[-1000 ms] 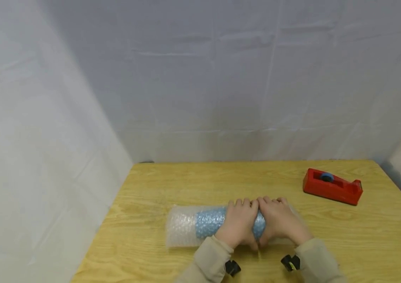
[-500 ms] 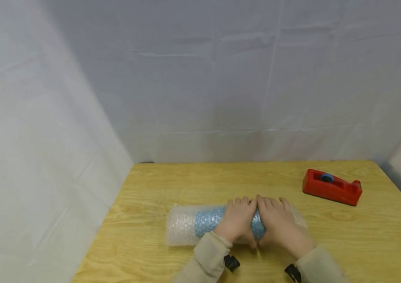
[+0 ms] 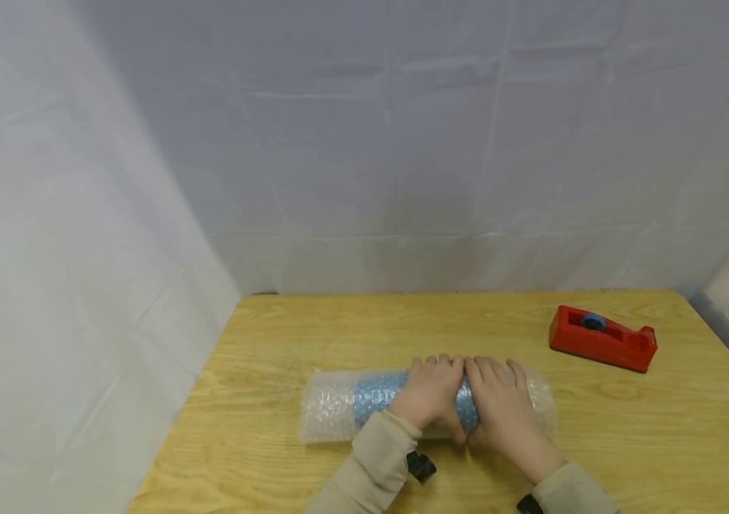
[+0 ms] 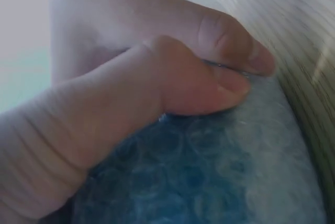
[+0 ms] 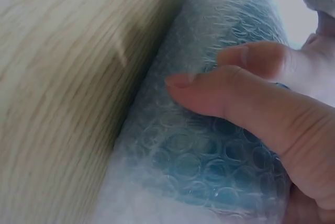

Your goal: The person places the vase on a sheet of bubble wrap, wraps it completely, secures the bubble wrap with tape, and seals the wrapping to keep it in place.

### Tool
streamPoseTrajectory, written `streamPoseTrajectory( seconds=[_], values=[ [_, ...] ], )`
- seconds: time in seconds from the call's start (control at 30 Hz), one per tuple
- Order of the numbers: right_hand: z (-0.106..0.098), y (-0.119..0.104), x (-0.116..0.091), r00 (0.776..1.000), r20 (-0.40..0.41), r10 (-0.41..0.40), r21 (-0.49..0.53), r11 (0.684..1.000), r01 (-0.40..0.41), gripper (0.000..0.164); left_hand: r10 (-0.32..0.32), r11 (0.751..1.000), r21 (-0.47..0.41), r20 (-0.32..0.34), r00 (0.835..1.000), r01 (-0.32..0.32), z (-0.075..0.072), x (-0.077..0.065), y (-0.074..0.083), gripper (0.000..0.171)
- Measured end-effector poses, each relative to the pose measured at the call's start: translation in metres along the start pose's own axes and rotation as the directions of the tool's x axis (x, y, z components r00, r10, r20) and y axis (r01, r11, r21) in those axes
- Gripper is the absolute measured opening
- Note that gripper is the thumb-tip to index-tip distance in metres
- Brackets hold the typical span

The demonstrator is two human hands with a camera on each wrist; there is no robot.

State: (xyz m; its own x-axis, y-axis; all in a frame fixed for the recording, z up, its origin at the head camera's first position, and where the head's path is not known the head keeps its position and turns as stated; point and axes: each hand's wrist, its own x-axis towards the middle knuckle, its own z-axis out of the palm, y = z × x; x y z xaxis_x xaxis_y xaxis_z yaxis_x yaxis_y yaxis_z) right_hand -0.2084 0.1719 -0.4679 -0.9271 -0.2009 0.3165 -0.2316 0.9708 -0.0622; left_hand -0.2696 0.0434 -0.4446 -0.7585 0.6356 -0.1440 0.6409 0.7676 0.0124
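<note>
A bubble-wrapped roll lies lengthwise on the table, something blue showing through its middle. My left hand grips it just left of my right hand, which also holds it. Fingers reach over the far side of the roll and both thumbs lie along the near side. In the left wrist view the left thumb presses the clear wrap close to the other hand's thumb. The right wrist view shows the right thumb on the bubbles over the blue part. What is inside the wrap is hidden.
A red tape dispenser with a small blue-cored roll stands at the back right of the wooden table. White sheeting hangs behind the table and along the left side.
My right wrist and sleeve have shifted down toward me, and more of the roll's right end shows. The left hand keeps nearly the same place on the roll.
</note>
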Motion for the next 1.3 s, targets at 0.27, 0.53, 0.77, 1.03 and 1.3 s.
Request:
streamPoseTrajectory(
  seconds=[0.27, 0.53, 0.77, 1.03, 1.3],
  values=[
    [0.002, 0.005, 0.004, 0.999, -0.046, -0.022, 0.035, 0.999, 0.024, 0.111, -0.023, 0.999, 0.032, -0.082, 0.996, 0.025, 0.002, -0.006, 0.002, 0.111],
    [0.003, 0.008, 0.010, 1.000, -0.015, -0.022, 0.028, 0.999, 0.022, 0.113, -0.023, 0.993, 0.112, -0.125, 0.992, 0.037, 0.003, -0.009, 0.004, 0.116],
    [0.000, 0.009, 0.014, 1.000, 0.020, -0.020, 0.029, 0.999, 0.019, 0.114, -0.048, 0.989, 0.131, -0.153, 0.987, 0.069, 0.006, -0.008, 0.009, 0.116],
    [-0.001, 0.013, 0.020, 0.998, 0.052, -0.041, 0.031, 0.999, 0.040, 0.113, -0.071, 0.992, 0.087, -0.192, 0.979, 0.089, 0.011, -0.009, 0.009, 0.119],
    [-0.002, 0.018, 0.026, 0.995, 0.091, -0.041, 0.063, 0.997, 0.035, 0.105, -0.045, 0.990, 0.121, -0.251, 0.967, 0.077, 0.018, -0.010, 0.010, 0.113]
  ],
)
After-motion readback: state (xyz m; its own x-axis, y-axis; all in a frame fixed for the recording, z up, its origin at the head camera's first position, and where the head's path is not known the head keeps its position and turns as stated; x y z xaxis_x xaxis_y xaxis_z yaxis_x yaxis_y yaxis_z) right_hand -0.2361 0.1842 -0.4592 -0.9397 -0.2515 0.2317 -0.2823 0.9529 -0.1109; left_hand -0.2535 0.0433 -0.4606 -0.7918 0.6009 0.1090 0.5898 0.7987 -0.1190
